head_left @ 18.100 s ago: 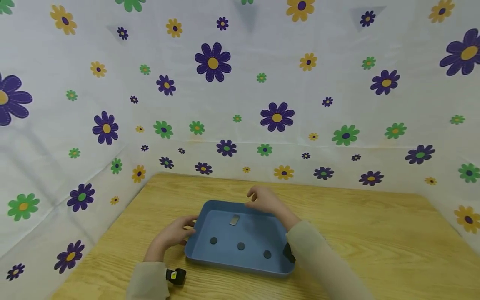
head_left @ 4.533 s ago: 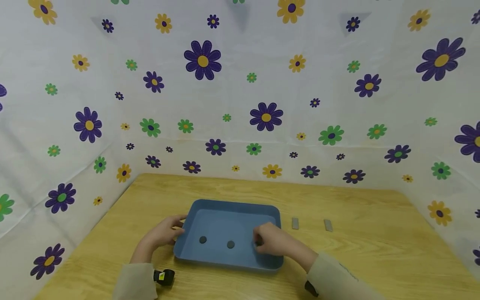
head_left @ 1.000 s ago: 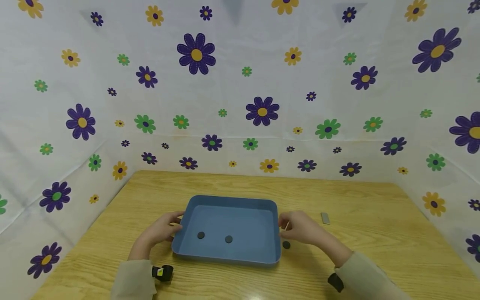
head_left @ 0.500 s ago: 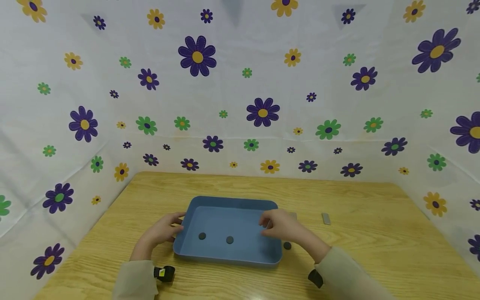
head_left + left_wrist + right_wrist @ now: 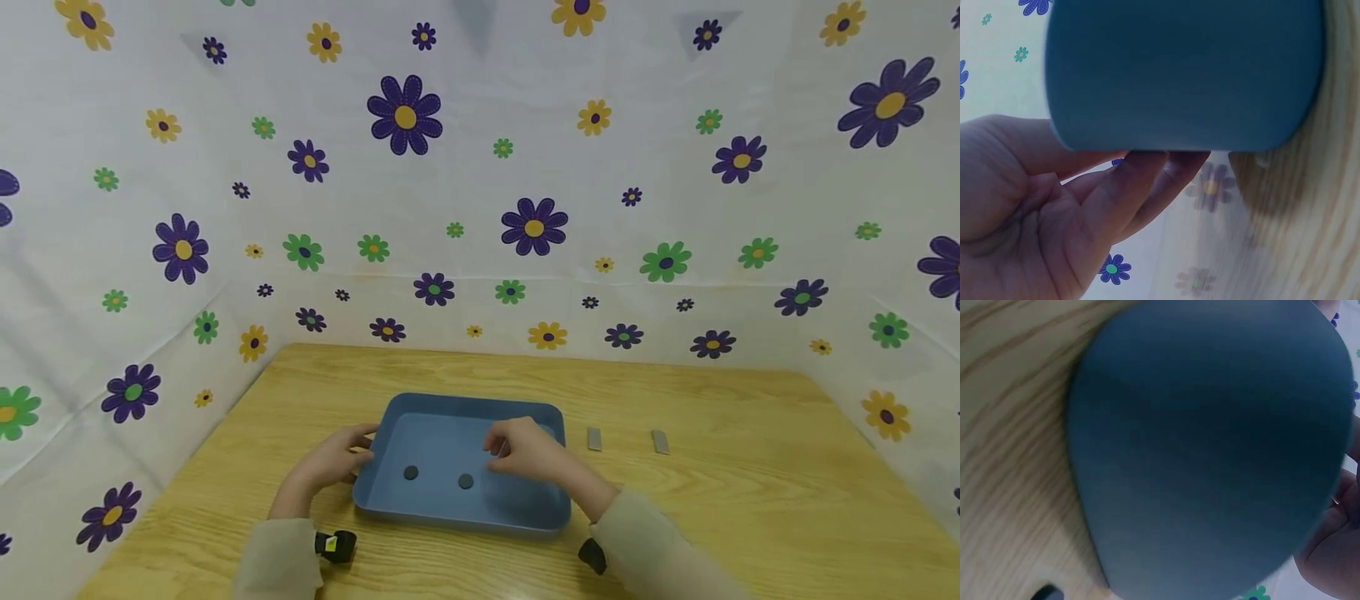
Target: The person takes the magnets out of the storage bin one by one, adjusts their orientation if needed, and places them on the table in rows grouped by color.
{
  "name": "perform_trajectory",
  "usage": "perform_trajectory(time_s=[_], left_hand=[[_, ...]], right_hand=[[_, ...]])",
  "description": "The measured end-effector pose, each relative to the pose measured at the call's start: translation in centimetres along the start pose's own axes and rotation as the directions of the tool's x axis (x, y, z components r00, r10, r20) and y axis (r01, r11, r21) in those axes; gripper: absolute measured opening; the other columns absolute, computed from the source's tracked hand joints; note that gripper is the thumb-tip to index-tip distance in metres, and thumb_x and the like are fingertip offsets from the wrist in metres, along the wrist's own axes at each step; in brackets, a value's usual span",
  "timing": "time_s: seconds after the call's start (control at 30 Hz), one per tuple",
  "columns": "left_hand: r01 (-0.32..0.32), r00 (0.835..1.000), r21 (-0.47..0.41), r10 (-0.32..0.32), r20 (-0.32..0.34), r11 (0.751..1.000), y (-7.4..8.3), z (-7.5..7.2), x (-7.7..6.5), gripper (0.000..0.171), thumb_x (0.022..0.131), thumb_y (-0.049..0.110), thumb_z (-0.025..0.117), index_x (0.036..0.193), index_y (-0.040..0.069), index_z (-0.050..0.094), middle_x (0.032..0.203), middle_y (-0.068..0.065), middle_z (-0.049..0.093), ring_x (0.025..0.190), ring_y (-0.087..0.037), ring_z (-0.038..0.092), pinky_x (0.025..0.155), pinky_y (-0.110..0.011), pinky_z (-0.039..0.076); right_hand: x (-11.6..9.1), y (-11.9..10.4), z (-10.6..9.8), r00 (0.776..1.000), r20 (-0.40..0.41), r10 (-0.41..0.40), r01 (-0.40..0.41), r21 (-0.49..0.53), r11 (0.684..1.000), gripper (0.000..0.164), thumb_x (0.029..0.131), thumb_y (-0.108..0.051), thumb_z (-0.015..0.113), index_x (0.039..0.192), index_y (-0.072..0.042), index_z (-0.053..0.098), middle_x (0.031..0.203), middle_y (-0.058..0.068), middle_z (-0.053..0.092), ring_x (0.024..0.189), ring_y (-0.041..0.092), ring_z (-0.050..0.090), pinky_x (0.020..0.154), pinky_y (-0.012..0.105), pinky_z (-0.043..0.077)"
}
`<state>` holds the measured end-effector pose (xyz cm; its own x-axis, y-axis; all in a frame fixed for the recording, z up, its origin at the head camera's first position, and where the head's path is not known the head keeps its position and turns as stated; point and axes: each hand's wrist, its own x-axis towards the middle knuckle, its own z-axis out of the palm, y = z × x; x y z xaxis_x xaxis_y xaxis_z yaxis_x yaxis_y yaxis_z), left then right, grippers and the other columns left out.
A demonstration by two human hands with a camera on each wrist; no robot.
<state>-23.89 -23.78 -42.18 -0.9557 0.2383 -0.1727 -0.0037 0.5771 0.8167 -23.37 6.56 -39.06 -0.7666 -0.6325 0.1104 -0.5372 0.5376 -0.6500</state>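
A shallow blue tray [image 5: 450,521] sits on the wooden table. My left hand [image 5: 330,458] rests at its left end; in the left wrist view that hand's fingertips touch the tray's outer wall [image 5: 1185,81]. Over the right half of the tray hovers my right hand [image 5: 528,450], fingers loosely bent, with nothing visibly held. Two dark round discs lie inside, one at the left [image 5: 411,472] and one nearer the middle [image 5: 466,482]. In the right wrist view a dark disc [image 5: 1047,592] lies on the table beside the tray; the right arm hides it in the head view.
Two small grey rectangular pieces lie on the table right of the tray, one nearer [image 5: 594,439] and one farther [image 5: 660,442]. A white cloth [image 5: 465,183] with printed flowers stands behind and at both sides of the table [image 5: 750,500].
Two rectangles were on the table 4.5 s ago; one disc has since gone from tray to table. In the last second my right hand moved left over the tray. My left hand stayed.
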Motion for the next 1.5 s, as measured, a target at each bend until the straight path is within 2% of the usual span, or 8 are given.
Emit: perform_trajectory(time_s=[0.27, 0.53, 0.93, 1.27, 1.5], left_hand=[[0.015, 1.0, 0.002, -0.015, -0.017, 1.0, 0.1, 0.2, -0.1, 0.046, 0.087, -0.004, 0.048, 0.132, -0.002, 0.037, 0.116, -0.023, 0.049, 0.098, -0.034, 0.053, 0.065, -0.041, 0.049], [0.004, 1.0, -0.002, -0.004, -0.013, 1.0, 0.1, 0.2, 0.0, 0.046, 0.087, -0.004, 0.048, 0.132, -0.002, 0.038, 0.115, -0.023, 0.049, 0.097, -0.033, 0.053, 0.064, -0.041, 0.05], [0.004, 1.0, 0.003, -0.004, -0.01, 1.0, 0.1, 0.1, 0.1, 0.046, 0.087, -0.004, 0.048, 0.132, -0.002, 0.037, 0.116, -0.024, 0.048, 0.099, -0.034, 0.052, 0.065, -0.041, 0.049], [-0.005, 1.0, 0.013, 0.005, -0.008, 1.0, 0.0, 0.0, 0.1, 0.045, 0.087, -0.004, 0.048, 0.131, -0.002, 0.038, 0.115, -0.023, 0.049, 0.098, -0.034, 0.052, 0.064, -0.041, 0.05], [0.005, 1.0, 0.011, -0.005, -0.009, 1.0, 0.0, 0.0, 0.1, 0.046, 0.087, -0.003, 0.048, 0.132, -0.001, 0.038, 0.116, -0.023, 0.049, 0.099, -0.034, 0.052, 0.064, -0.041, 0.05]], right_hand=[[1.2, -0.5, 0.8, 1.0, 0.014, -0.002, 0.001, 0.027, 1.0, 0.016, 0.077, -0.005, 0.066, 0.092, -0.001, 0.062, 0.087, 0.01, 0.06, 0.076, 0.019, 0.058, 0.061, 0.022, 0.047], [1.8, -0.5, 1.4, 1.0, 0.022, -0.014, 0.014, 0.024, 1.0, 0.017, 0.077, -0.004, 0.067, 0.092, 0.001, 0.061, 0.087, 0.012, 0.06, 0.076, 0.018, 0.058, 0.062, 0.022, 0.046], [3.1, 0.2, 2.9, 0.995, 0.092, 0.032, -0.026, -0.072, 0.997, 0.016, 0.073, -0.007, 0.071, 0.087, -0.003, 0.062, 0.081, 0.005, 0.06, 0.075, 0.013, 0.055, 0.062, 0.022, 0.045], [3.7, 0.3, 3.8, 0.989, 0.137, 0.047, -0.017, -0.209, 0.978, 0.018, 0.071, -0.012, 0.074, 0.086, -0.007, 0.064, 0.073, -0.002, 0.056, 0.066, 0.007, 0.051, 0.059, 0.021, 0.043], [3.8, 0.3, 4.2, 0.985, 0.155, 0.077, -0.035, -0.259, 0.965, 0.019, 0.071, -0.014, 0.075, 0.087, -0.009, 0.065, 0.074, -0.004, 0.057, 0.068, 0.006, 0.052, 0.059, 0.022, 0.043]])
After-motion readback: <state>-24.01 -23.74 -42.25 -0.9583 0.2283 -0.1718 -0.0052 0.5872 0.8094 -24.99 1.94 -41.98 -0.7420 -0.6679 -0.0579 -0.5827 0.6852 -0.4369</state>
